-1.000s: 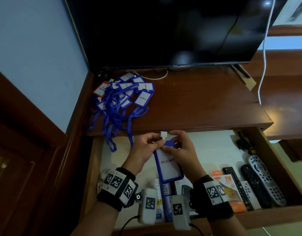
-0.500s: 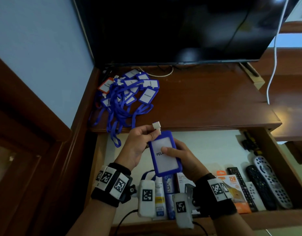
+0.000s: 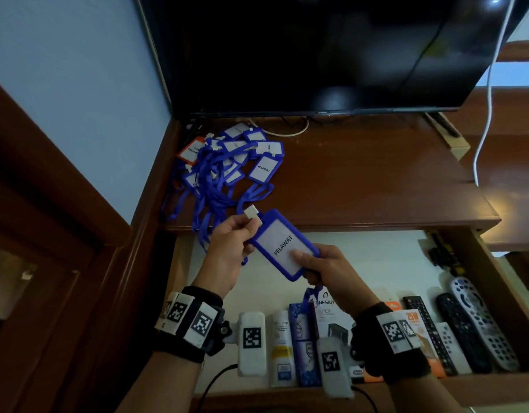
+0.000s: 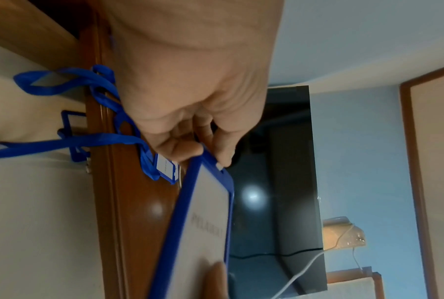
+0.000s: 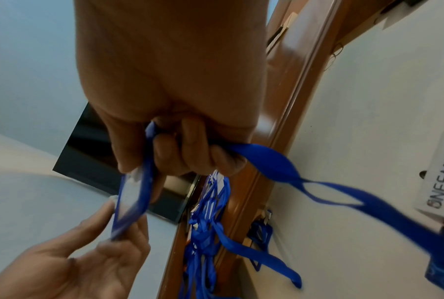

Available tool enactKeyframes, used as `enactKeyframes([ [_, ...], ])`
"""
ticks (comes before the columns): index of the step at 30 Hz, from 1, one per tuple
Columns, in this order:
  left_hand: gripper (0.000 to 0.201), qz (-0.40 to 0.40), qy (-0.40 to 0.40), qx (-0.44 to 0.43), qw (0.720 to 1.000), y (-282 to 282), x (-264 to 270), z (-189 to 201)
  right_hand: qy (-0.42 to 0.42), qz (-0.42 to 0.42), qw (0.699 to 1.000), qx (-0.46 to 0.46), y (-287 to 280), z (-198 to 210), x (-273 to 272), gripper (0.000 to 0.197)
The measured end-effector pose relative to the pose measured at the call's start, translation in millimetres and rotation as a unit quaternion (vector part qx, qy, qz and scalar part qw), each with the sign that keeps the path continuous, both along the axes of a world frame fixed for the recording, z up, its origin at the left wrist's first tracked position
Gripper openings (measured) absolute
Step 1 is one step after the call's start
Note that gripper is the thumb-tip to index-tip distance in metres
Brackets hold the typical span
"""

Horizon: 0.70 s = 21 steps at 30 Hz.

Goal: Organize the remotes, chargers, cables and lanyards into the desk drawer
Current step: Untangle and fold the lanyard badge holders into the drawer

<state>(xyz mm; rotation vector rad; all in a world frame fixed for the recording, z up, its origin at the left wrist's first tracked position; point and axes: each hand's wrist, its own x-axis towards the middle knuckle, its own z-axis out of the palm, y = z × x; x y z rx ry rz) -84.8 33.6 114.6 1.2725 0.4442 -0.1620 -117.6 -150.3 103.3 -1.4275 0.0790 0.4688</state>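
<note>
Both my arms reach forward side by side, each with a black band of markers on the wrist. My left hand point(image 3: 230, 245) is raised, palm turned toward me, thumb and forefinger pinched shut on the white clip of the badge holder point(image 3: 282, 244). My right hand point(image 3: 325, 269) sits lower and to the right, thumb pressed flat on the front of the card, the other fingers curled under it, also bunching the blue strap point(image 5: 272, 161) in my palm.

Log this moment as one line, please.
left hand: pinches badge holder top | right hand: grips its lower end and strap | over open drawer
</note>
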Motion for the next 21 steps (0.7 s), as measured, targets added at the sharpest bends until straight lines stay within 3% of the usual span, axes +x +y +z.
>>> enactKeyframes([
  [3,0.019,-0.038,0.011,-0.029,0.999,7.9,-1.2,2.0,-0.001,-0.011,1.0,-0.015,-13.5,2.9,3.8,0.02],
  [7,0.035,-0.131,0.005,0.022,0.991,15.6,-2.0,3.6,0.009,0.004,0.999,-0.033,-26.6,11.1,11.2,0.032],
  [12,0.047,-0.322,0.013,0.131,0.937,22.7,-3.0,7.2,0.005,0.053,0.996,-0.069,-35.4,17.0,13.5,0.053],
  [14,0.042,-0.375,-0.007,0.185,0.908,26.7,-1.6,9.9,0.004,0.065,0.995,-0.069,-36.2,16.5,12.2,0.045],
  [17,0.028,-0.39,-0.027,0.26,0.883,28.9,-0.3,8.9,0.015,0.062,0.996,-0.07,-32.8,18.7,8.3,0.022],
  [21,0.02,-0.398,-0.031,0.305,0.864,27.0,-5.2,1.3,0.004,0.032,0.995,-0.093,-24.9,16.5,5.4,0.021],
])
